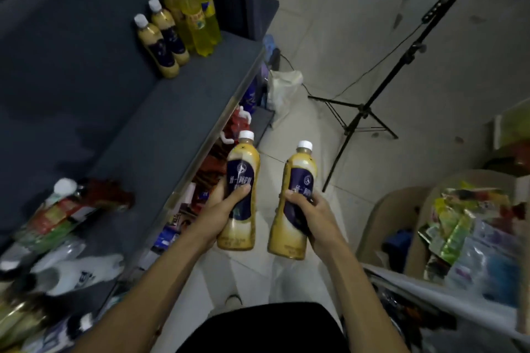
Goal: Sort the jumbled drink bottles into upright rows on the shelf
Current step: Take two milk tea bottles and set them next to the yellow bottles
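Milk-tea bottles fill both hands over the floor beside the shelf (160, 129): left hand (222, 209) fingers wrap one bottle (241, 180), right hand (311, 213) fingers wrap another (298, 180). Two matching bottles (162, 40) stand upright by yellow bottles (192, 11).

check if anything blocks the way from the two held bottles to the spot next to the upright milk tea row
Nothing visible does. The shelf is bare between the held bottles and the upright milk tea row. The jumbled bottles lie nearer, off that path.

Both bare forearms reach forward; left hand (222, 210) and right hand (311, 216) each hold fingers curled in a grip.
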